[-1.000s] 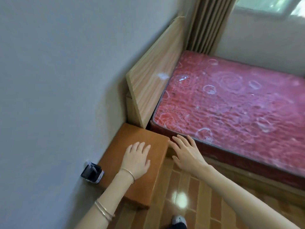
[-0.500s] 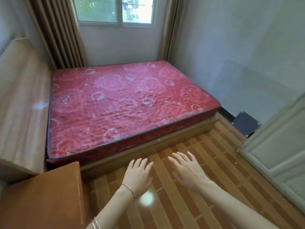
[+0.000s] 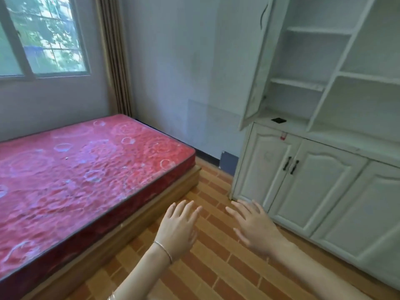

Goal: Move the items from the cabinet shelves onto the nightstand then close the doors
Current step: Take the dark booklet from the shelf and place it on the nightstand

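Head: left hand (image 3: pixel 176 229), right hand (image 3: pixel 256 229) spread; one item (image 3: pixel 278 120).

we see: red mattress (image 3: pixel 86 169) on wood bed base (image 3: pixel 151 215) | window (image 3: pixel 43 40) + brown curtain (image 3: pixel 114 57) behind it | striped brick-look floor (image 3: pixel 216 267)

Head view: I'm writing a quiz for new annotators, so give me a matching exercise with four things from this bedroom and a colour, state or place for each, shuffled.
Things:
1. mattress
2. upper cabinet door
3. lower cabinet doors
4. small dark item

Colour, state or place:
A. shut
B. red
C. swung open
D. lying on the lowest open shelf

Pairs: 1-B, 2-C, 3-A, 4-D
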`<action>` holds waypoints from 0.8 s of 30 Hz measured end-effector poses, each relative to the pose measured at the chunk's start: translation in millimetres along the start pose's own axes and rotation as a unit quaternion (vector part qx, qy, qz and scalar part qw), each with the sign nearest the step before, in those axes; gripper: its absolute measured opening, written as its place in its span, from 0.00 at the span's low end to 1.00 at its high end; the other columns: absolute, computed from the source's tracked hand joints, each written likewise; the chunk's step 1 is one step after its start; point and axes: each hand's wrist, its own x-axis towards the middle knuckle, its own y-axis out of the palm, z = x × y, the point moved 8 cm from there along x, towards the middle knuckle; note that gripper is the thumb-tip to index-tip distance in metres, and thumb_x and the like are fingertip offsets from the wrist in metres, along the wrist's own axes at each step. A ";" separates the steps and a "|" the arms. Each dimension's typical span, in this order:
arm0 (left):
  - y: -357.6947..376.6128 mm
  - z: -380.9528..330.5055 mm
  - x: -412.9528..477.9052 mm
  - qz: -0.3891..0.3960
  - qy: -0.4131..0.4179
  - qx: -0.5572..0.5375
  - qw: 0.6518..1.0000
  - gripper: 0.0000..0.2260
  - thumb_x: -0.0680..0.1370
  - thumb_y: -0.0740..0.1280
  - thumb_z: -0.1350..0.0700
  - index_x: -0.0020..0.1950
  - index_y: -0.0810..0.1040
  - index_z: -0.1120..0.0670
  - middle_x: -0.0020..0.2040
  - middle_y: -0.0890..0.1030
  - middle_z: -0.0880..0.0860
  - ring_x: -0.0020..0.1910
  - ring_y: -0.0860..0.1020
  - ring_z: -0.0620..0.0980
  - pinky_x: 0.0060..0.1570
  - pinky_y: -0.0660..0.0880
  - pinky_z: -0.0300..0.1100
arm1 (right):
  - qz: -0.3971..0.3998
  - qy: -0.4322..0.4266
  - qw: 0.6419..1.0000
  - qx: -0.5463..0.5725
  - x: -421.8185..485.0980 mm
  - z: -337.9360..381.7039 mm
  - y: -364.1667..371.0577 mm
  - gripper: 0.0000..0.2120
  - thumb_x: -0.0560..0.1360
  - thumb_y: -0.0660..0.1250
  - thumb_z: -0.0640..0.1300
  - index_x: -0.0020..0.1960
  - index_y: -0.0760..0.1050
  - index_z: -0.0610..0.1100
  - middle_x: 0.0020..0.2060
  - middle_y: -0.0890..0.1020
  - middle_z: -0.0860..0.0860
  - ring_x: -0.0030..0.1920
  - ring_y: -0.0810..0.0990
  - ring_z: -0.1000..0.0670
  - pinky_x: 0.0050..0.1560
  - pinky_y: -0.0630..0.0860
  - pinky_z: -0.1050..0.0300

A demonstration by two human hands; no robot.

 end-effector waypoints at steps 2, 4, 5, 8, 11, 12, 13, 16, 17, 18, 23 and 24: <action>-5.2 -33.2 36.0 -0.015 0.032 -0.014 0.999 0.30 0.62 0.76 0.44 0.61 0.77 0.52 0.57 0.80 0.53 0.56 0.78 0.54 0.54 0.76 0.53 | -0.004 0.030 1.000 0.005 -14.7 -42.7 -5.0 0.26 0.70 0.66 0.53 0.66 0.69 0.48 0.63 0.76 0.48 0.63 0.74 0.47 0.62 0.69 0.44; -2.6 -68.0 65.3 -0.018 0.077 -0.023 0.997 0.30 0.62 0.76 0.44 0.62 0.77 0.51 0.58 0.80 0.52 0.57 0.78 0.54 0.55 0.75 0.52 | -0.005 0.061 0.998 0.014 -30.0 -77.4 -4.0 0.25 0.71 0.65 0.52 0.66 0.69 0.48 0.62 0.76 0.48 0.63 0.74 0.47 0.62 0.69 0.45; 1.3 -84.2 77.9 -0.015 0.098 -0.024 0.995 0.30 0.63 0.75 0.43 0.62 0.76 0.51 0.58 0.80 0.52 0.57 0.78 0.53 0.55 0.75 0.52 | -0.002 0.074 0.997 0.018 -37.3 -92.3 -0.4 0.24 0.71 0.65 0.52 0.66 0.69 0.48 0.61 0.76 0.48 0.62 0.74 0.46 0.62 0.70 0.46; 20.0 -122.5 112.5 -0.007 0.151 -0.020 0.988 0.29 0.64 0.74 0.42 0.63 0.76 0.50 0.59 0.79 0.51 0.58 0.77 0.53 0.57 0.73 0.51 | 0.018 0.113 0.993 0.027 -56.4 -130.1 17.8 0.24 0.70 0.65 0.52 0.65 0.71 0.47 0.60 0.77 0.48 0.60 0.76 0.46 0.60 0.72 0.48; 48.2 -142.9 147.2 0.003 0.186 -0.017 0.982 0.28 0.66 0.71 0.42 0.64 0.75 0.50 0.60 0.78 0.51 0.60 0.76 0.53 0.58 0.72 0.51 | 0.026 0.151 0.988 0.028 -69.2 -162.4 38.1 0.24 0.70 0.64 0.52 0.64 0.71 0.47 0.60 0.77 0.47 0.60 0.76 0.46 0.59 0.73 0.48; 58.3 -146.5 159.4 0.006 0.195 -0.017 0.981 0.28 0.67 0.70 0.41 0.65 0.75 0.50 0.61 0.78 0.51 0.60 0.76 0.53 0.59 0.72 0.51 | 0.028 0.161 0.986 0.028 -71.3 -172.4 45.4 0.24 0.69 0.64 0.52 0.64 0.71 0.47 0.60 0.77 0.48 0.60 0.76 0.47 0.58 0.74 0.48; 67.6 -149.4 172.4 0.006 0.203 -0.017 0.979 0.26 0.69 0.67 0.41 0.65 0.74 0.50 0.62 0.77 0.51 0.61 0.75 0.53 0.59 0.72 0.51 | 0.031 0.170 0.985 0.026 -72.2 -182.7 52.1 0.24 0.69 0.64 0.52 0.64 0.71 0.48 0.60 0.77 0.48 0.60 0.76 0.47 0.58 0.74 0.48; 89.1 -153.2 219.1 -0.016 0.227 -0.025 0.973 0.24 0.71 0.63 0.42 0.64 0.74 0.49 0.61 0.78 0.51 0.60 0.76 0.53 0.58 0.72 0.52 | 0.034 0.194 0.980 0.018 -62.9 -221.1 69.2 0.23 0.69 0.65 0.53 0.63 0.72 0.48 0.58 0.78 0.49 0.58 0.77 0.48 0.56 0.74 0.50; 94.3 -153.4 237.2 -0.022 0.235 -0.029 0.971 0.25 0.70 0.67 0.42 0.64 0.74 0.49 0.61 0.78 0.51 0.60 0.76 0.53 0.58 0.73 0.52 | 0.035 0.202 0.979 0.017 -55.5 -235.7 73.5 0.23 0.68 0.66 0.53 0.62 0.72 0.48 0.57 0.78 0.49 0.57 0.77 0.48 0.55 0.75 0.50; 99.6 -152.1 257.1 -0.025 0.241 -0.031 0.970 0.26 0.68 0.70 0.42 0.64 0.75 0.50 0.61 0.78 0.52 0.59 0.77 0.53 0.57 0.74 0.52 | 0.033 0.208 0.978 0.011 -46.2 -251.3 76.8 0.23 0.67 0.67 0.52 0.61 0.73 0.47 0.56 0.78 0.49 0.56 0.78 0.48 0.54 0.75 0.51; 116.0 -134.5 364.5 -0.052 0.244 -0.031 0.968 0.28 0.68 0.71 0.42 0.66 0.73 0.49 0.63 0.77 0.53 0.61 0.75 0.54 0.59 0.72 0.53 | 0.007 0.235 0.972 -0.016 15.7 -331.8 80.6 0.22 0.67 0.70 0.50 0.60 0.74 0.47 0.57 0.79 0.47 0.56 0.78 0.46 0.55 0.75 0.49; 116.5 -131.0 384.1 -0.061 0.247 -0.030 0.967 0.28 0.68 0.71 0.43 0.66 0.73 0.49 0.63 0.77 0.53 0.61 0.76 0.55 0.58 0.72 0.53 | 0.003 0.239 0.971 -0.023 28.6 -344.8 80.0 0.23 0.67 0.70 0.51 0.60 0.74 0.47 0.57 0.79 0.47 0.57 0.78 0.47 0.55 0.75 0.48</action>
